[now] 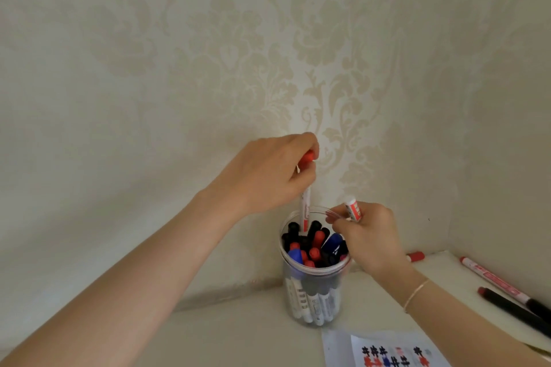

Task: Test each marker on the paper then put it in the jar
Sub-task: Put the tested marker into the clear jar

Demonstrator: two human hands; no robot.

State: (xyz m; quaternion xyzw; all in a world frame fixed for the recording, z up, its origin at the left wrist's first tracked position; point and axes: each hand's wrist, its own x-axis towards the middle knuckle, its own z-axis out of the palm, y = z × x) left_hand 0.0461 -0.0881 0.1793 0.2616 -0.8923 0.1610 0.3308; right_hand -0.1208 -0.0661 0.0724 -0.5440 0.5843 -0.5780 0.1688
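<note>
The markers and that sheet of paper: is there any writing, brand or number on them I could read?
No text can be read.
White paper sheet: red, black and blue "#"-like test scribbles, not words.
Red-capped white marker in the left hand: print too blurred.
Markers in the clear plastic jar: barrel labels too blurred.

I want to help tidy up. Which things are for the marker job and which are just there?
For the job:
red marker in left hand
marker in right hand
jar
paper
loose markers

Just there:
wallpaper
bracelet
</note>
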